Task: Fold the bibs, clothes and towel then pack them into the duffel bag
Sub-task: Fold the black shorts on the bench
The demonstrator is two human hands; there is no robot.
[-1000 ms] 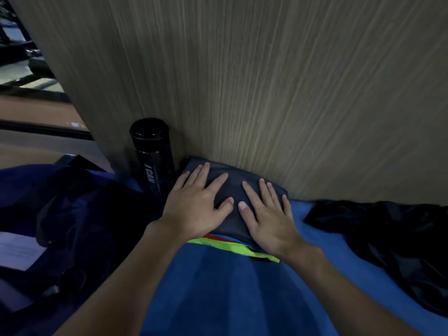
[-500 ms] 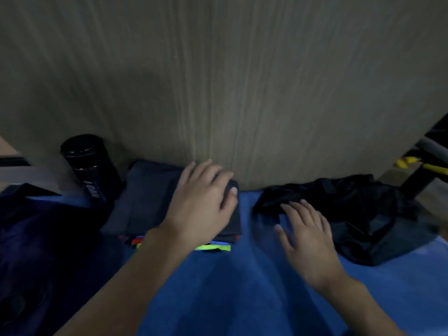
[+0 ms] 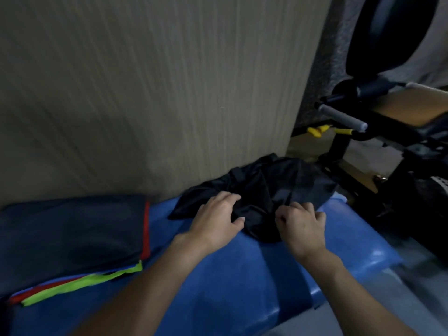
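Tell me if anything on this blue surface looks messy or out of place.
The black garment lies crumpled and unfolded against the wooden panel, gripped by the left hand and right hand. The folded stack beside it looks neat, bar coloured edges peeking out below.

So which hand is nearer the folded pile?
Left. The left hand grips the black garment right of the folded pile; the right hand holds it farther right.
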